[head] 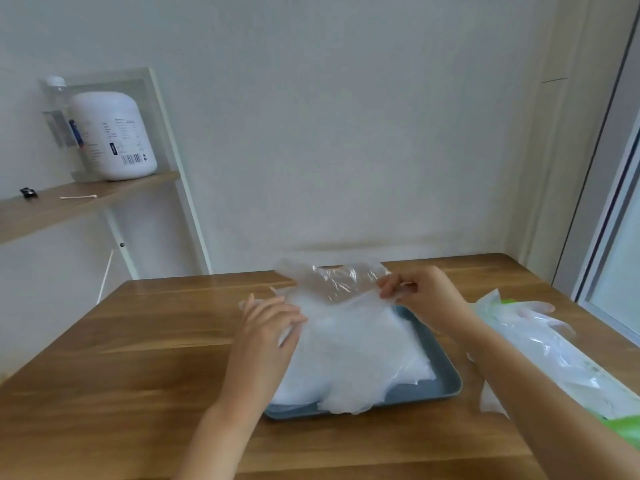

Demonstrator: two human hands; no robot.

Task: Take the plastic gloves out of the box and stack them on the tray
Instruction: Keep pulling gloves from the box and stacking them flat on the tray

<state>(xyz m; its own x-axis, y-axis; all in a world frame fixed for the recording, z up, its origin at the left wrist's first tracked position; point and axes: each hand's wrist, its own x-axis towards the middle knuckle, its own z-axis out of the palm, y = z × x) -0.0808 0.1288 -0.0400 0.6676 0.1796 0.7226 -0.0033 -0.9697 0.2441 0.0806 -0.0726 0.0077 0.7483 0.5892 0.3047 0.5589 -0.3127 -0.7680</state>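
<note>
Your right hand [415,289] pinches one end of a clear plastic glove [339,282] and your left hand [270,320] grips its other side, holding it spread above the far edge of the grey-blue tray [446,386]. The tray sits mid-table on the wooden table [138,341], and a stack of gloves [346,358] hides most of its floor. Your left forearm covers its near left corner. The green and white box [620,431] lies along the table's right edge, cut off by the frame, with loose gloves [540,327] spilling from it. Your right forearm crosses between tray and box. A shelf [86,199] on the left carries a white jar [114,136], a clear bottle [55,109], a cotton swab [78,197] and a small black item [28,192] too blurred to identify.
</note>
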